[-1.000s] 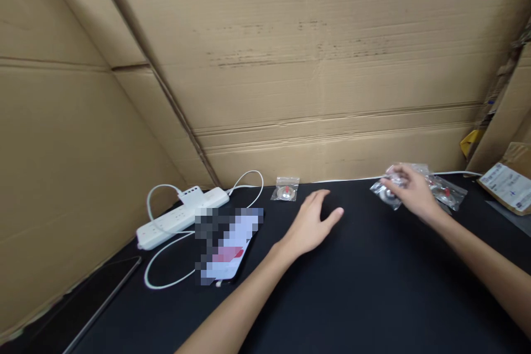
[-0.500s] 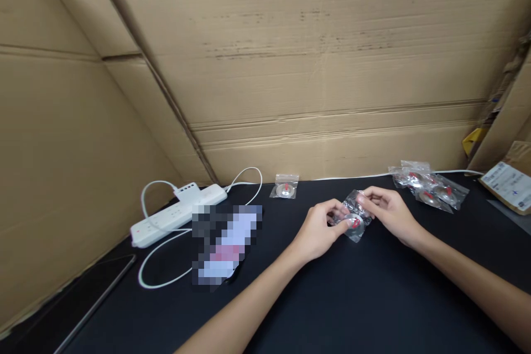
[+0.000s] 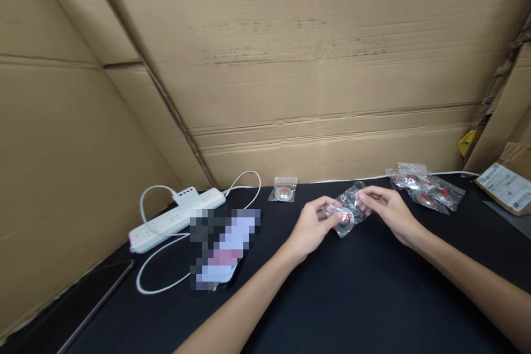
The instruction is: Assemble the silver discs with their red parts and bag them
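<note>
My two hands meet over the middle of the black table (image 3: pixel 373 298). Between them is a small clear plastic bag (image 3: pixel 345 211) with a round silver part and a bit of red inside. My left hand (image 3: pixel 309 228) pinches its left side. My right hand (image 3: pixel 388 211) pinches its right end. A single bag of the same kind (image 3: pixel 284 189) lies alone by the back wall to the left. A pile of several such bags (image 3: pixel 425 189) lies at the back right.
Cardboard walls (image 3: pixel 311 66) close in the back and left. A white power strip (image 3: pixel 176 217) with white cables, a phone (image 3: pixel 222 246) and a dark tablet (image 3: pixel 78 301) lie at the left. A labelled cardboard box (image 3: pixel 504 187) stands at the far right.
My right hand took one bag from the pile at the back right and brought it to the middle. My left hand, flat and open a second ago, now pinches the bag too.
</note>
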`<state>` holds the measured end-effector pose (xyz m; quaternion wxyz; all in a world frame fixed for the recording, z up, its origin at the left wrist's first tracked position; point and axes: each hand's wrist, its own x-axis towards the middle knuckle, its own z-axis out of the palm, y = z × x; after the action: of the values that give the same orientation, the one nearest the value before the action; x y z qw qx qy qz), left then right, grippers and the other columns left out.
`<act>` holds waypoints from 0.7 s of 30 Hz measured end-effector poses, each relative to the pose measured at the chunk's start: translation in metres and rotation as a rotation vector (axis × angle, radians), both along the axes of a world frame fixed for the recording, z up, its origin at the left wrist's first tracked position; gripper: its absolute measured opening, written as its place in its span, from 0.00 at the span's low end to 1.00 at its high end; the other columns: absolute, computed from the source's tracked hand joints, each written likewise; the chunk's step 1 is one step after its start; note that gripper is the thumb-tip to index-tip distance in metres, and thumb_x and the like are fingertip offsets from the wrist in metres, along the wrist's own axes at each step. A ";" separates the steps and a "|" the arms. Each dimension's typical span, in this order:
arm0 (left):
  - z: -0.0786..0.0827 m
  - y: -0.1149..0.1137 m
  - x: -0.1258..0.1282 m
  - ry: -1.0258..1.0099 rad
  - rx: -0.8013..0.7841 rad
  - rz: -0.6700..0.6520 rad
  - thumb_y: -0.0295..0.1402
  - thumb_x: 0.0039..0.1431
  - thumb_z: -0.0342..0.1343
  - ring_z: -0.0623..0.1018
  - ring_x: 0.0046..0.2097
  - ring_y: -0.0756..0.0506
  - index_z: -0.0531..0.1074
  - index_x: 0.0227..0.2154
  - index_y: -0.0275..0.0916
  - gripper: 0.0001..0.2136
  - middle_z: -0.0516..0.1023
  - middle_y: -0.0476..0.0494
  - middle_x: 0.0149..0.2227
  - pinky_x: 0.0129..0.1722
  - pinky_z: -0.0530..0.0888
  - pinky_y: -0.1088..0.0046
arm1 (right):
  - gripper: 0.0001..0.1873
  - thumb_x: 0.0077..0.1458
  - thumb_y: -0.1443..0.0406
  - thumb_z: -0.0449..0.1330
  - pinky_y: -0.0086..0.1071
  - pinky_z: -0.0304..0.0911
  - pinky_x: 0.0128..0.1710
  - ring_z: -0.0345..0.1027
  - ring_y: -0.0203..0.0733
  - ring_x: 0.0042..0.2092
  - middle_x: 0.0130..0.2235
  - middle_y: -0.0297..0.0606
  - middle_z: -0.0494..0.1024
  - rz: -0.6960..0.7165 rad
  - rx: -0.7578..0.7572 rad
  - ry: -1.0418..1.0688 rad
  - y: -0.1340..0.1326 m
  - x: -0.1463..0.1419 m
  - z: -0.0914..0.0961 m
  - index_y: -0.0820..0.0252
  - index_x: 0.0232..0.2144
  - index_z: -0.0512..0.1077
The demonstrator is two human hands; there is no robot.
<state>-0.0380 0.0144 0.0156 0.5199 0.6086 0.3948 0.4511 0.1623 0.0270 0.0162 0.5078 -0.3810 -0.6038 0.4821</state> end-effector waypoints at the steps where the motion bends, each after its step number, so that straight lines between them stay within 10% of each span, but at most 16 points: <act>1: 0.000 -0.001 0.001 -0.005 0.008 0.002 0.34 0.52 0.64 0.79 0.37 0.46 0.73 0.36 0.37 0.10 0.78 0.45 0.36 0.40 0.73 0.68 | 0.14 0.52 0.57 0.66 0.33 0.66 0.34 0.70 0.38 0.33 0.32 0.38 0.76 0.037 -0.039 0.031 -0.001 -0.001 0.000 0.61 0.36 0.75; 6: 0.005 -0.002 -0.003 0.225 0.224 0.051 0.37 0.58 0.58 0.79 0.40 0.44 0.73 0.41 0.39 0.10 0.79 0.44 0.38 0.43 0.75 0.65 | 0.17 0.49 0.56 0.67 0.33 0.69 0.26 0.70 0.37 0.26 0.29 0.37 0.76 0.144 -0.156 0.025 0.000 -0.003 -0.008 0.62 0.37 0.73; 10: 0.004 0.013 -0.029 0.718 0.571 0.351 0.37 0.64 0.50 0.74 0.51 0.40 0.71 0.46 0.40 0.12 0.77 0.42 0.46 0.55 0.68 0.58 | 0.17 0.50 0.55 0.65 0.30 0.64 0.18 0.65 0.33 0.20 0.26 0.35 0.74 0.079 -0.082 -0.123 0.009 0.004 -0.018 0.63 0.34 0.73; 15: -0.012 0.034 -0.063 1.288 0.404 0.529 0.43 0.63 0.50 0.58 0.64 0.28 0.62 0.60 0.34 0.26 0.61 0.30 0.63 0.58 0.61 0.48 | 0.17 0.52 0.54 0.63 0.29 0.64 0.17 0.68 0.36 0.21 0.25 0.34 0.72 0.100 -0.060 -0.211 0.017 0.009 -0.025 0.64 0.34 0.72; 21: -0.015 0.040 -0.063 1.335 0.430 0.520 0.28 0.61 0.47 0.72 0.49 0.36 0.72 0.49 0.37 0.16 0.75 0.35 0.46 0.50 0.69 0.60 | 0.16 0.54 0.55 0.61 0.28 0.63 0.17 0.65 0.34 0.21 0.27 0.35 0.74 0.067 0.004 -0.262 0.017 0.006 -0.031 0.63 0.34 0.73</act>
<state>-0.1011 0.0547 0.0006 -0.0842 0.7282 0.6607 0.1616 0.1681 0.0438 -0.0151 0.4088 -0.4194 -0.6782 0.4439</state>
